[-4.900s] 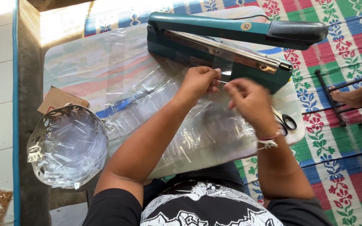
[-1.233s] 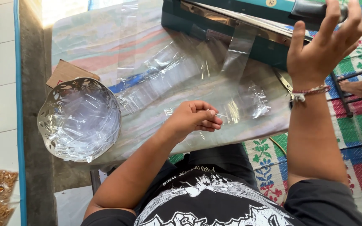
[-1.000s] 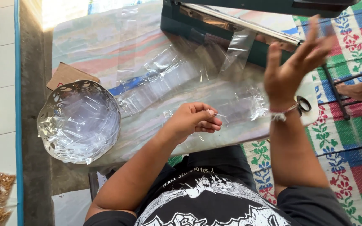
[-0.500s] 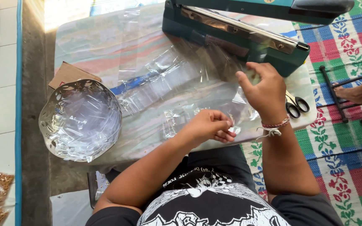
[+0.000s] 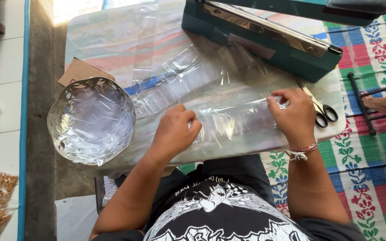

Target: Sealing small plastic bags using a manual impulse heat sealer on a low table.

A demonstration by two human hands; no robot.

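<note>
We see the clear plastic strip (image 5: 235, 120) stretched between both hands: left hand (image 5: 174, 132) and right hand (image 5: 293, 115) each pinching an end.

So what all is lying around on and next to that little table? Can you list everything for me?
clear plastic strip: one, transparent, stretched between both hands over the table's near edge
loose plastic sheets: several, transparent, spread across the table middle
heat sealer: one, teal with a metal bar, far right of the table
scissors: one pair, black handles, right of the right hand
bowl: one, silvery with cut-out rim, full of clear plastic, table's left end
cardboard piece: one, brown, behind the bowl
table: one, pale
mat: one, colourful woven, floor at right
left hand: pinching the strip's left end
right hand: pinching its right end
</note>
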